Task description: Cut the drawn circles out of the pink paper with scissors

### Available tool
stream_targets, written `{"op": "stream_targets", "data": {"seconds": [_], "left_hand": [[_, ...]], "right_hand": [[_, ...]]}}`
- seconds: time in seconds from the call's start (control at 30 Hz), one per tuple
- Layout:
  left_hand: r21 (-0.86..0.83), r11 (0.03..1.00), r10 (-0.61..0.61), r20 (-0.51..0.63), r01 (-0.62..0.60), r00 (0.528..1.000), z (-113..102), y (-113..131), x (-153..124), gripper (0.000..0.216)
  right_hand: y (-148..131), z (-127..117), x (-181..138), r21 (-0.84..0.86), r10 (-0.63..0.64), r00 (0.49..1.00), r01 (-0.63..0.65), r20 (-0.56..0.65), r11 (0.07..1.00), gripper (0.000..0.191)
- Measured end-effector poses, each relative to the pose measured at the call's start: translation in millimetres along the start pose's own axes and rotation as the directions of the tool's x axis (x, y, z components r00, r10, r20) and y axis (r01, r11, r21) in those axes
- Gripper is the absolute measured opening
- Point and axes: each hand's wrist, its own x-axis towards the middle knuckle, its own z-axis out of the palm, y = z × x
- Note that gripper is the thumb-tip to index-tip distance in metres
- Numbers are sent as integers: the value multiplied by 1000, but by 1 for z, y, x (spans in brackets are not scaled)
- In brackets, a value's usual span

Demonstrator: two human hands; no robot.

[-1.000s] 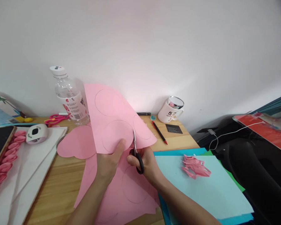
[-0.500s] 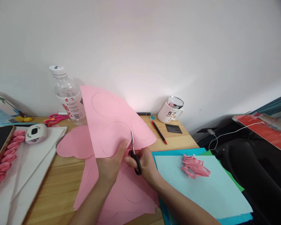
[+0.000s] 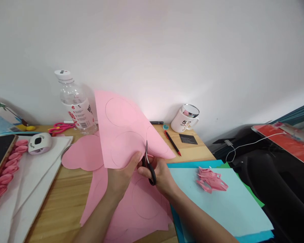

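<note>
A pink paper sheet (image 3: 119, 128) with several pencil-drawn circles is held up above the desk, its right part curling away. My left hand (image 3: 123, 175) pinches its lower edge, thumb on the front face. Black-handled scissors (image 3: 149, 165) are in my right hand (image 3: 158, 173), the thumb through one loop. Their blades point up and sit in the paper between two of the circles. Below lie more pink sheets (image 3: 142, 209) with drawn circles. Cut pink paper rounds (image 3: 83, 153) overlap on the desk to the left.
A plastic bottle (image 3: 77, 104) and pink scissors (image 3: 62, 127) stand and lie near the wall. At the right are a white mug (image 3: 183, 119), a red-tipped pencil (image 3: 172, 143) and crumpled pink scraps (image 3: 211, 179) on light blue paper (image 3: 218, 209). A phone (image 3: 0, 152) lies far left.
The pink sheet, both hands and the scissors have shifted slightly to the right. The scissor blades show a little more spread than before.
</note>
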Motion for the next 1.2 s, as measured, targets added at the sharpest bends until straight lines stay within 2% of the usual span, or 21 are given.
{"op": "stream_targets", "data": {"seconds": [0.13,0.53,1.0,1.2], "left_hand": [[12,1000,-6,16,6,1000,-1,1,-1,22],[55,998,31,-19,-30,999,-2,-5,2,42],[9,1000,28,99,-29,995,-9,-8,11,49],[15,1000,11,111,-13,994,-10,-5,11,50]], "right_hand": [[1,0,-1,1,21,1000,-21,-21,1000,32],[2,-1,-1,9,13,999,-13,-44,1000,31],[3,-1,0,-32,25,997,-28,-74,999,39],[4,-1,0,-23,25,996,-27,-85,999,42]]}}
